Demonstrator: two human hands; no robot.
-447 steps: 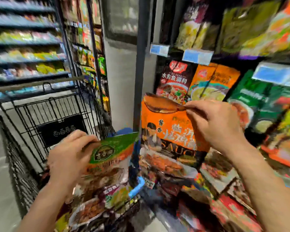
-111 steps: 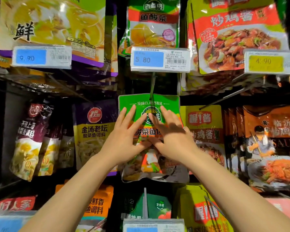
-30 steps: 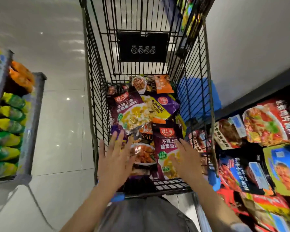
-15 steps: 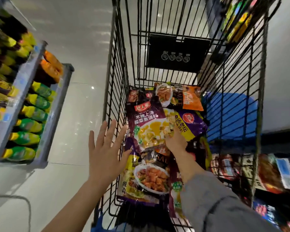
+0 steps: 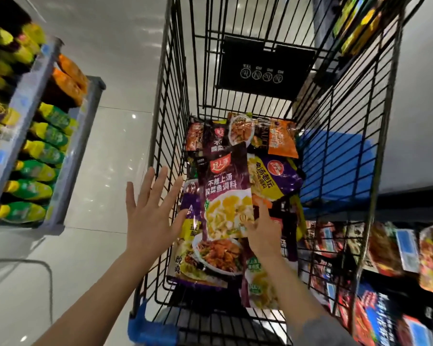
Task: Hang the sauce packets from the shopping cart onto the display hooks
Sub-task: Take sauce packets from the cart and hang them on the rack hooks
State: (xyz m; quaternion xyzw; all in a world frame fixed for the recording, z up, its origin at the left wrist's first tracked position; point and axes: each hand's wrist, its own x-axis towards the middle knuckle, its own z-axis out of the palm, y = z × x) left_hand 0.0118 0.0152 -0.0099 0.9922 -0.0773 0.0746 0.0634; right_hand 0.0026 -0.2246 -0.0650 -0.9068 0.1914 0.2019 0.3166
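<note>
I look down into a black wire shopping cart (image 5: 171,101) holding a pile of sauce packets. My right hand (image 5: 262,231) grips the lower right edge of a dark purple packet (image 5: 226,188) with a yellow soup picture, raised above the pile. My left hand (image 5: 153,211) hovers with fingers spread just beside the cart's left wall, next to the packet and holding nothing. Under the purple packet lie a yellow packet with a red-dish picture (image 5: 210,255), a violet-and-yellow packet (image 5: 275,178) and an orange packet (image 5: 282,141).
Display packets (image 5: 385,248) hang on the rack at the lower right, beyond the cart's right wall. A shelf of green and yellow bottles (image 5: 33,168) stands at the left. A blue object (image 5: 335,166) shows through the cart's right side. Glossy white floor lies between.
My right hand has taken hold of the dark purple packet's lower edge and lifted it toward me. My left hand stays spread by the cart's left wall. The view moved closer.
</note>
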